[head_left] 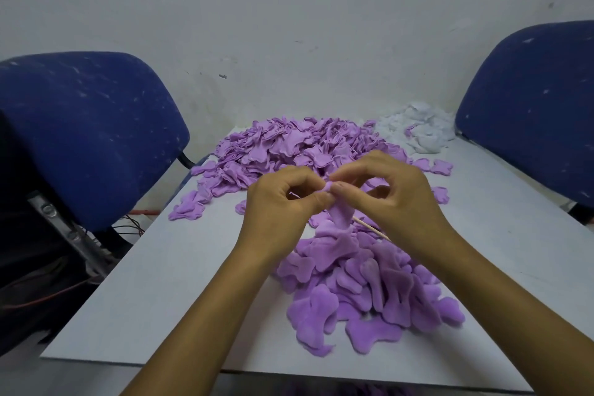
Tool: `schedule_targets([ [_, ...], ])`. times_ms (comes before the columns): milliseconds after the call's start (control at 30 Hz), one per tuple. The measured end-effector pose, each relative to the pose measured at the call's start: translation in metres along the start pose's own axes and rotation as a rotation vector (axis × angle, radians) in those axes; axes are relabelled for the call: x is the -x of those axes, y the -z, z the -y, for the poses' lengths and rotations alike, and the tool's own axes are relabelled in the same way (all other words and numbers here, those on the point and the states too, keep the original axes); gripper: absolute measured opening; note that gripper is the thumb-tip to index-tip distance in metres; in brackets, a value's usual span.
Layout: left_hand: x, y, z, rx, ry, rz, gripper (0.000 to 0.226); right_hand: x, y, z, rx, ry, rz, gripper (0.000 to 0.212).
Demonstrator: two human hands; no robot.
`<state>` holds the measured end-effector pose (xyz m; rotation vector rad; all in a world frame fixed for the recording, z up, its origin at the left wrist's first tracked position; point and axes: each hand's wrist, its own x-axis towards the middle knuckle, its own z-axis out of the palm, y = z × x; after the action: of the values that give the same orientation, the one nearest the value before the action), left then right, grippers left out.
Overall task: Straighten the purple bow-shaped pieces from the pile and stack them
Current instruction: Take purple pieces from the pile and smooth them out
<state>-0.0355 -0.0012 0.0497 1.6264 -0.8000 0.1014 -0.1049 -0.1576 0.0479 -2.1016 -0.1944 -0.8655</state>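
While both hands [331, 199] pinch one purple piece [341, 214] (near heaps)

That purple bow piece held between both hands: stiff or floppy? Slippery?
Likely floppy: the purple bow-shaped fabric piece hangs limp below where the left hand and right hand pinch it. Probably light, since fingertips alone carry it. Its plush-looking surface suggests it is not slippery, and the draped pieces in the near pile suggest it will not roll.
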Motion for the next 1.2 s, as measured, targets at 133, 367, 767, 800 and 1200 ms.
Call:
schedule_targets([
  [133,0.000,-0.002,0.002,0.007,0.046,-0.038,0.012,-0.001,-0.005,0.001,-0.064,-0.078,0.081,0.006],
  [367,-0.011,0.004,0.004,0.332,0.142,-0.178,0.022,-0.003,-0.007,0.001,-0.233,-0.256,0.098,0.038],
  [767,-0.006,0.001,0.004,0.201,0.126,0.027,0.004,0.000,0.000,0.001,-0.313,-0.244,0.045,0.013],
  [800,-0.006,0.000,0.004,0.206,0.130,0.006,0.007,0.000,-0.001,0.002,-0.348,-0.254,0.042,0.011],
  [1200,-0.009,-0.002,0.006,0.207,0.169,-0.069,0.011,-0.007,0.001,-0.001,-0.293,-0.230,-0.062,0.012],
])
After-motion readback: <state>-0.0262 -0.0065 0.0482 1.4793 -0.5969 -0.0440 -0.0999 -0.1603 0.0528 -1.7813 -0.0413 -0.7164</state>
